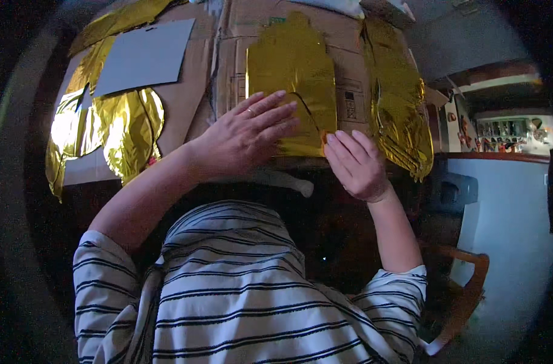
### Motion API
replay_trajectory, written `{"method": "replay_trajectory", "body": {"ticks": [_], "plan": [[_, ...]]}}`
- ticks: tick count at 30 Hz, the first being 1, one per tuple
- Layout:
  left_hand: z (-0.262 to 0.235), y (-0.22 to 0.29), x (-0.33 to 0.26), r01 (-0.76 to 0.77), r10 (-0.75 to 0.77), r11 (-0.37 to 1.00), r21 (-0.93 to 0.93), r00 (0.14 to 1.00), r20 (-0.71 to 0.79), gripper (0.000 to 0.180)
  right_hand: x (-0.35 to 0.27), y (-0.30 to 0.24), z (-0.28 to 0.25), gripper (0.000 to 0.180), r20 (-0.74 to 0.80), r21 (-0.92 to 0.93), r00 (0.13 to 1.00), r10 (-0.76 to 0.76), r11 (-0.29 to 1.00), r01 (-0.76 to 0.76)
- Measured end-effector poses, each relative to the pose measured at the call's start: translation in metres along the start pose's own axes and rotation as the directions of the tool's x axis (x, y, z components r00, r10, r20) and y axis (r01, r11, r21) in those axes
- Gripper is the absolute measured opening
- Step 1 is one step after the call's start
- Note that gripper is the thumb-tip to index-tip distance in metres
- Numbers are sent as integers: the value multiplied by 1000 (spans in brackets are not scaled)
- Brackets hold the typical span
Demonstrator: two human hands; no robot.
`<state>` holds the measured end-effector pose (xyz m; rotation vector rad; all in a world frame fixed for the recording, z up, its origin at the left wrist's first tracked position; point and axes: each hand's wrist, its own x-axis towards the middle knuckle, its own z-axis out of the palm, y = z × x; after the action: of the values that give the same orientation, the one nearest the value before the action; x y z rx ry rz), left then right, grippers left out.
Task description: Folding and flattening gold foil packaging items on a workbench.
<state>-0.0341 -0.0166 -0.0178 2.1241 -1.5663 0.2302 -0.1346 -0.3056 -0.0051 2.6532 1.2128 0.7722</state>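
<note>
Here the left hand (pixel 246 136) lies flat, fingers spread and released, pressing the gold foil balloon (pixel 291 85) onto the flattened cardboard box (pixel 228 54). The right hand (pixel 355 164) pins its lower corner, grasping nothing. Smoothing looks underway; steady pressure seems needed. Farther off lie a grey sheet (pixel 144 56) and other foil balloons (pixel 401 100). No containers show.

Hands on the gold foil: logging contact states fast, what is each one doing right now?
Left hand: open, flat, pressing the gold foil balloon.
Right hand: open, fingertips on the balloon's lower edge.
</note>
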Motion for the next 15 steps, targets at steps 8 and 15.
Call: {"method": "replay_trajectory", "body": {"ticks": [8, 15], "plan": [[14, -5, 1, 16, -21, 999, 52, 995, 99, 63, -16, -59, -3, 49, 163, -28, 869, 467, 883, -469], [5, 1, 0, 58, -62, 998, 34, 989, 133, 67, 5, -101, -10, 60, 105, 59, 655, 748, 653, -755]]}}
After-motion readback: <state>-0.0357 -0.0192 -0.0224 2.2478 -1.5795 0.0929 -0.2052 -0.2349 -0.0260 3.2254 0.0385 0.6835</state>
